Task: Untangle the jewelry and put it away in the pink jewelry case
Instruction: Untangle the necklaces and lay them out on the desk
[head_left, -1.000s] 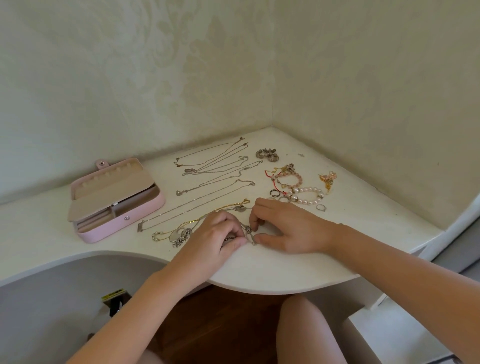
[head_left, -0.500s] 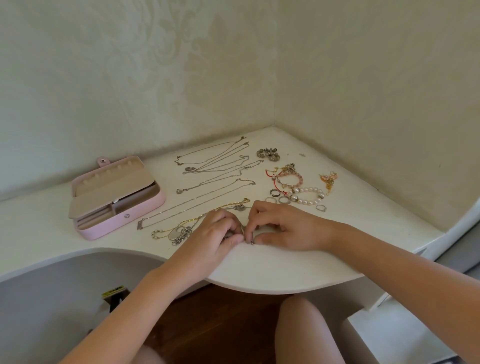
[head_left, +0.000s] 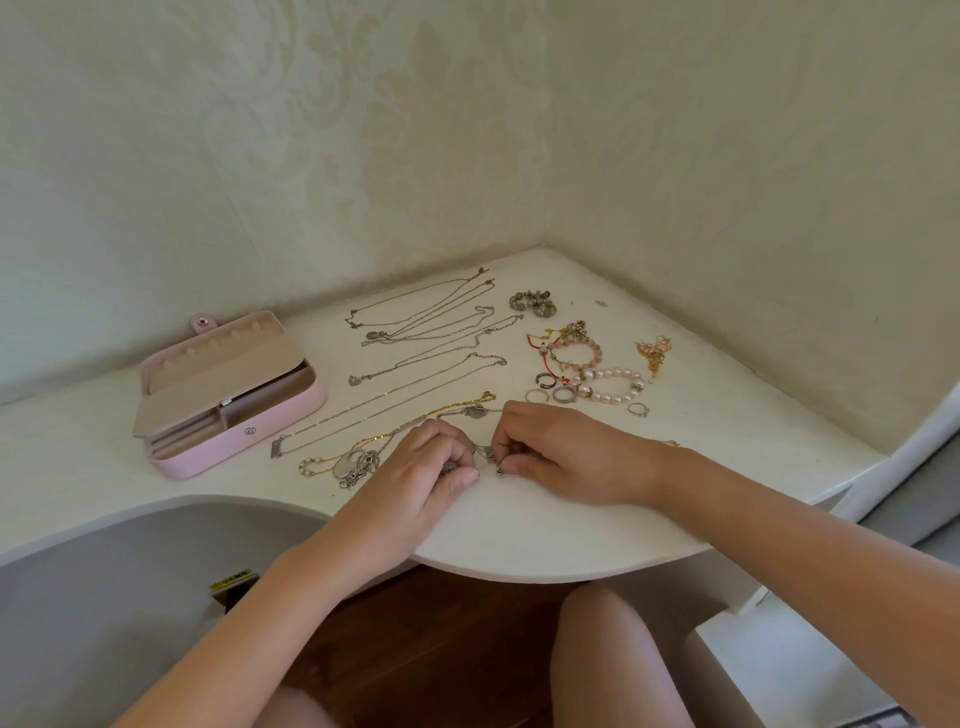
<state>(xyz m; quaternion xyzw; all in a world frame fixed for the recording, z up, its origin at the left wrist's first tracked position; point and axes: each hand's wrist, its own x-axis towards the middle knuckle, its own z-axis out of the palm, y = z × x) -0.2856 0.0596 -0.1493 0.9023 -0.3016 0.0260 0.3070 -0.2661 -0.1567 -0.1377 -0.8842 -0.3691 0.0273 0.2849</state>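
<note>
Fingers (head_left: 460, 479) of both hands pinch chain (head_left: 485, 451) lying left-right.

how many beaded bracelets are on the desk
3: grey bracelet farthest back, pink bracelet in front of it, pearl bracelet nearest the right hand. Others may be hidden under it.

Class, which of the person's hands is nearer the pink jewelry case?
Left. The left hand pinches a tangled chain right of the pink jewelry case; the right hand pinches it farther right.
</note>
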